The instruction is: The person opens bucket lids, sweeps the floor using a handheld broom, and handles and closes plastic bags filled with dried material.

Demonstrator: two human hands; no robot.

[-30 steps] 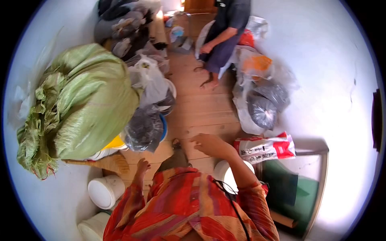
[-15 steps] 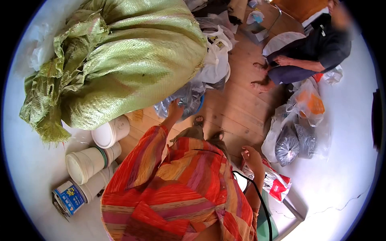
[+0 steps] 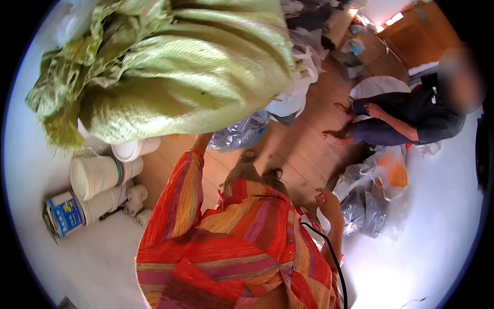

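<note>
A large green woven sack (image 3: pixel 195 87) bulges across the upper left, close to the camera. My left hand (image 3: pixel 202 140) reaches to the sack's lower edge; only the wrist and a bit of the hand show, and its fingers are hidden behind the sack. Just right of it is a clear plastic bag (image 3: pixel 239 131) with a blue rim partly showing beside it. My right hand (image 3: pixel 327 200) hangs at my right side, fingers loosely bent and apart, with nothing visible in it. Nearest to it are plastic bags (image 3: pixel 355 211) of dark contents on the floor.
White buckets (image 3: pixel 90 177) lie along the left wall, near a blue-labelled can (image 3: pixel 66 213). A person (image 3: pixel 411 113) in dark clothes sits at the right on the wooden floor (image 3: pixel 303 159). White bags (image 3: pixel 293 100) stand past the sack. A black cable (image 3: pixel 329 247) runs by my right arm.
My left hand has moved from the clear plastic bag to the sack's edge, its fingers now out of sight. The view has shifted, and my right hand still hangs at my side.
</note>
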